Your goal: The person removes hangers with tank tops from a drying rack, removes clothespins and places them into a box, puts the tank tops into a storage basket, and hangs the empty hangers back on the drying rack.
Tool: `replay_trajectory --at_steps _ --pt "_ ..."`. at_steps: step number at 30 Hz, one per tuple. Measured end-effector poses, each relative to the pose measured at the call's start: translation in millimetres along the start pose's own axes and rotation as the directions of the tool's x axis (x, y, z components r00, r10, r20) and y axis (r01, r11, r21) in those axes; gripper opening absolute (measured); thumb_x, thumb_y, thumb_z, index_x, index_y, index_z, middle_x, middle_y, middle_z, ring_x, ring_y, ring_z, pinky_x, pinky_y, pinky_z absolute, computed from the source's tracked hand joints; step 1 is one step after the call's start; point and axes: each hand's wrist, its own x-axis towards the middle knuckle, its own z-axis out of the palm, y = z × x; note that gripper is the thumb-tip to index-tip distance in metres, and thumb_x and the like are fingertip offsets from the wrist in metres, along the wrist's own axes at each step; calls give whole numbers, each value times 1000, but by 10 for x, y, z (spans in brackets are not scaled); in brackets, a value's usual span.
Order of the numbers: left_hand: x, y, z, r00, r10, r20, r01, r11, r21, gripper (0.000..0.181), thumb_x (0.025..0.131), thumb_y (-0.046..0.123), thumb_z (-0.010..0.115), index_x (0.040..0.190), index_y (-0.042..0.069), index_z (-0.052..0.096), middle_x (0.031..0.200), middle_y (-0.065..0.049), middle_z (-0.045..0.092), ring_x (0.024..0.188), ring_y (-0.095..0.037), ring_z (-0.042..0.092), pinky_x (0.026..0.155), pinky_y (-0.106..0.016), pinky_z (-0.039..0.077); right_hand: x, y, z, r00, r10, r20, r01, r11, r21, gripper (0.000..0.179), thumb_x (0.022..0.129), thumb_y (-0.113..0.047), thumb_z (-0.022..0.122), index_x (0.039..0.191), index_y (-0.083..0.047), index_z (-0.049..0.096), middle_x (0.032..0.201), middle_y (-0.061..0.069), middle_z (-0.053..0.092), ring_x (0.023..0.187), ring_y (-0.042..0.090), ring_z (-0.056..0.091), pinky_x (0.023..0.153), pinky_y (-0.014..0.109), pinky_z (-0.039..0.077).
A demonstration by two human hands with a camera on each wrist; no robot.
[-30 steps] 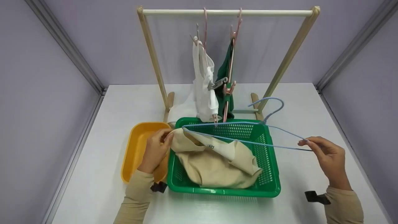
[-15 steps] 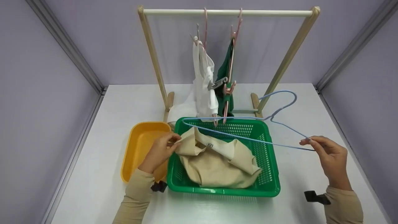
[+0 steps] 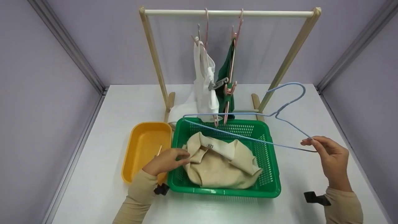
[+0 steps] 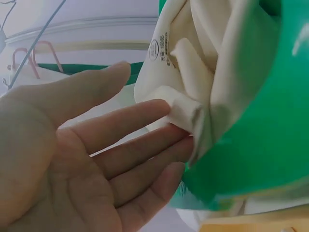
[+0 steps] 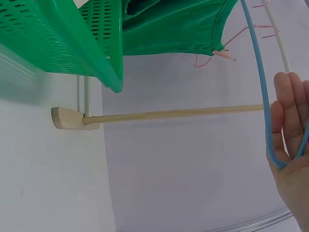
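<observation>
My left hand [image 3: 168, 161] is at the left rim of the green basket [image 3: 224, 191], its fingertips against a crumpled beige garment [image 3: 217, 171]. In the left wrist view its fingers [image 4: 140, 150] lie nearly straight and the thumb stands apart. The garment lies in the basket with a printed mark at its neckline. My right hand [image 3: 331, 157] pinches one corner of a blue clothes hanger [image 3: 242, 136]. The hanger is held above the basket with its hook [image 3: 298, 90] toward the back right. The right wrist view also has the blue hanger [image 5: 263, 92] at the hand.
Behind the basket stands a wooden drying rack [image 3: 230, 13]. A white garment [image 3: 205, 81] and a green garment [image 3: 224, 71] hang from it on pink hangers with clips. A yellow tray [image 3: 136, 146] is left of the basket, under my left forearm.
My left hand has let go of the garment's edge, which has dropped back, and has moved down and right. The hanger's hook end has swung up and to the right.
</observation>
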Motion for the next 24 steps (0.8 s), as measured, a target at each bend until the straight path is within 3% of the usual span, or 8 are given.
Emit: replay_trajectory --at_steps 3,6,9,17,24 --pt "7 13 18 999 13 32 -13 1000 -1 35 99 24 55 123 0 64 127 -18 65 117 -33 61 104 -50 48 0 -6 -3 1000 0 -26 0 1000 -7 14 88 21 48 97 26 58 89 7 76 86 13 73 90 17 54" --pt "9 0 10 1000 15 22 -14 999 -39 35 99 25 54 122 1 64 123 -16 67 110 -29 63 100 -48 51 -2 -14 -13 999 1 -36 -1 1000 -10 14 88 21 49 97 26 58 89 7 76 86 13 73 90 17 54" --pt "2 -35 -7 1000 2 -24 -4 996 -86 35 99 27 54 122 3 64 122 -15 67 109 -27 63 99 -46 53 -8 -29 -26 999 2 -35 -2 1000 0 14 88 21 48 97 26 58 89 8 76 87 14 73 91 17 54" --pt "-47 -185 -50 984 34 -175 -56 991 -118 33 100 25 52 122 4 63 120 -13 67 105 -24 64 94 -40 56 13 -57 -25 998 -18 -53 22 996 83 16 89 22 46 99 27 57 91 11 76 86 17 74 94 21 54" --pt "-80 -237 -88 973 35 -228 -68 988 -140 32 99 28 53 121 8 64 121 -15 66 105 -24 62 95 -42 54 52 -82 16 989 -43 -144 63 988 138 18 89 22 45 101 29 56 91 15 75 83 21 74 94 26 56"
